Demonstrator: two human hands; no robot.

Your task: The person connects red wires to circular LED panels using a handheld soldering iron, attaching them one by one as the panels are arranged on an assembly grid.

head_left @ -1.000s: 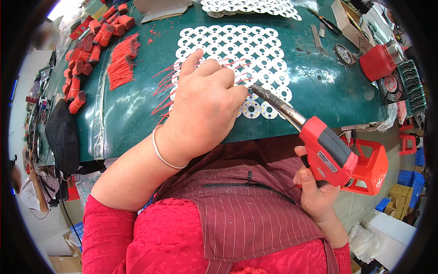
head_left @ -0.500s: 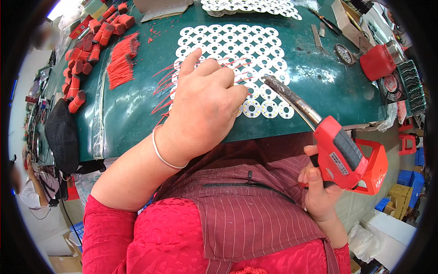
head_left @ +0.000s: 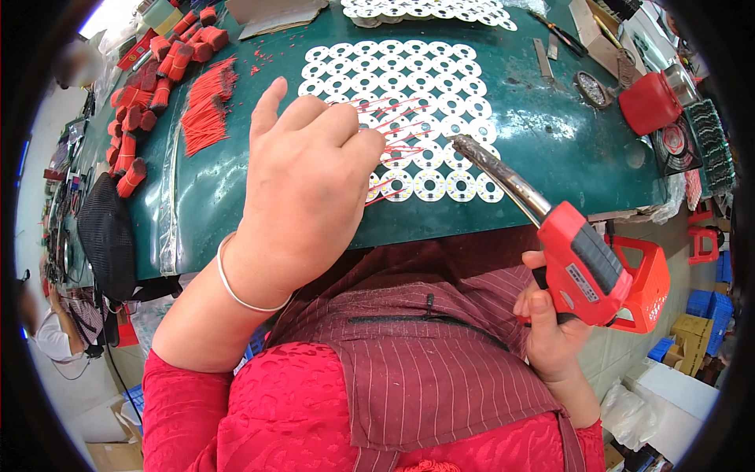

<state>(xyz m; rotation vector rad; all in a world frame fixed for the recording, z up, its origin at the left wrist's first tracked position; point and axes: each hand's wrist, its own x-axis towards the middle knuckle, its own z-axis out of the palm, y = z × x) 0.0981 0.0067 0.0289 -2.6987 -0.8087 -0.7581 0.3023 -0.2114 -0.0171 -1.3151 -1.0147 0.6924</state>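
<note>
Our left hand (head_left: 303, 185) hovered over the near edge of the green table (head_left: 550, 149), fingers curled together with the forefinger raised; thin red wires (head_left: 397, 126) ran out from under the fingertips, but we could not tell whether the fingers pinched them. The wires lay across a sheet of white round discs (head_left: 417, 102), which rested flat on the table in front of us. Our right hand (head_left: 550, 334) was clamped around the grip of a red soldering gun (head_left: 586, 263), held off the table's near edge, its dark metal tip (head_left: 464, 145) slanting up to touch the sheet's near right part, close to the wire ends. A loose pile of cut red wires (head_left: 206, 114) sat at the far left, with red bundles (head_left: 149, 86) beyond it. A red cup (head_left: 649, 102) stood at the far right.
</note>
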